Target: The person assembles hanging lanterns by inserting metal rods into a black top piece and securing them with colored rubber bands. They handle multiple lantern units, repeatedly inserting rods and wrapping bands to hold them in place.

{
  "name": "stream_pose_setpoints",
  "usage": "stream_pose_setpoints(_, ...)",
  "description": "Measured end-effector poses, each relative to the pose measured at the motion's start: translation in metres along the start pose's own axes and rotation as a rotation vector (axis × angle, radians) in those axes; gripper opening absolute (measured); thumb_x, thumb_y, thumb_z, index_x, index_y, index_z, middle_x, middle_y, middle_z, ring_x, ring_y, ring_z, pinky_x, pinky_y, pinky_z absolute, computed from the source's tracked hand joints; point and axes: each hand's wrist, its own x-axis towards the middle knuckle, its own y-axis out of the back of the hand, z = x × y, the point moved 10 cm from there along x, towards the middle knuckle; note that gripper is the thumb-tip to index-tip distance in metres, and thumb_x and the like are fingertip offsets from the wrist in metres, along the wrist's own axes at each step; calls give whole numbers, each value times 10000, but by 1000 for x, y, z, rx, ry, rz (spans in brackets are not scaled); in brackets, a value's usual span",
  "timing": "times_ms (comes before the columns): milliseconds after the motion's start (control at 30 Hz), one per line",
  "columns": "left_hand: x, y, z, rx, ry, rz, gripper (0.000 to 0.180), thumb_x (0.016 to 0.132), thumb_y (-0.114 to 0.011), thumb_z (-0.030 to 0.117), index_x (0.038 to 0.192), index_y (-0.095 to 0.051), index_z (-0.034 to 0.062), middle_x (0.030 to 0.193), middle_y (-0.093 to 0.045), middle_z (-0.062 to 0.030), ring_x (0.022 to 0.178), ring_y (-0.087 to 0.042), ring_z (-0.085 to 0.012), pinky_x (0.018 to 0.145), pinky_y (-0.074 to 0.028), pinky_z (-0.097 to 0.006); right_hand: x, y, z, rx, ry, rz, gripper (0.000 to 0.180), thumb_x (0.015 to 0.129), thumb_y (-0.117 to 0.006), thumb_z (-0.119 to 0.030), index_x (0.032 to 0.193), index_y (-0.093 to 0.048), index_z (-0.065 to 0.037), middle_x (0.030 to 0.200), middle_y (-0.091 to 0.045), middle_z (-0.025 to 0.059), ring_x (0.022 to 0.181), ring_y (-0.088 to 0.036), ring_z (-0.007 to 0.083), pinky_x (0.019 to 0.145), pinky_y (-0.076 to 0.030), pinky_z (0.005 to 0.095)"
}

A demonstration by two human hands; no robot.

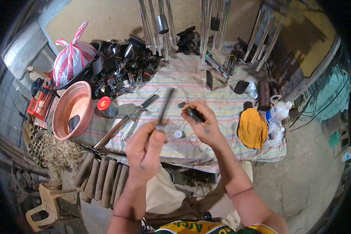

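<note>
My left hand (144, 150) is closed around the lower end of a slim dark blade-like tool (167, 103), which points up and is blurred. In my right hand (202, 123), the fingers grip a black rounded flat piece (195, 114). A thin cord (181, 80) runs upward from about my right fingers. Both hands are raised over the striped cloth (171, 154). Between them lies a small round white-topped item (178, 134). Left of my left hand rest a wooden-handled hammer (112, 132) and a metal tube-like tool (130, 125).
Metal chime tubes (152, 29) hang at the back. Dark bundled pieces (124, 64), a reddish basin (87, 113) and a red-lidded jar (110, 110) stand left. On the right are a yellow cloth (252, 128), a white bottle (277, 113) and brown rolls (264, 95).
</note>
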Motion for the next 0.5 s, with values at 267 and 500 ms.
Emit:
stream_pose_setpoints(267, 6, -13, -24, -47, 129, -10, 67, 865, -707, 40, 887, -672, -12, 649, -564, 51, 586, -446, -15, 522, -356, -194, -4, -5, 15, 100, -168, -25, 131, 878, -701, -56, 971, -610, -35, 969, -588, 41, 909, -544, 151, 834, -439, 281)
stream_pose_setpoints(500, 17, -35, -21, -50, 10, 10, 105, 859, -721, 49, 940, -686, -8, 777, -657, -21, 616, -538, -44, 548, -422, -214, -13, -21, 33, 413, -277, -46, 193, 895, -679, -51, 1067, -597, -21, 1005, -580, 25, 924, -563, 106, 814, -469, 261)
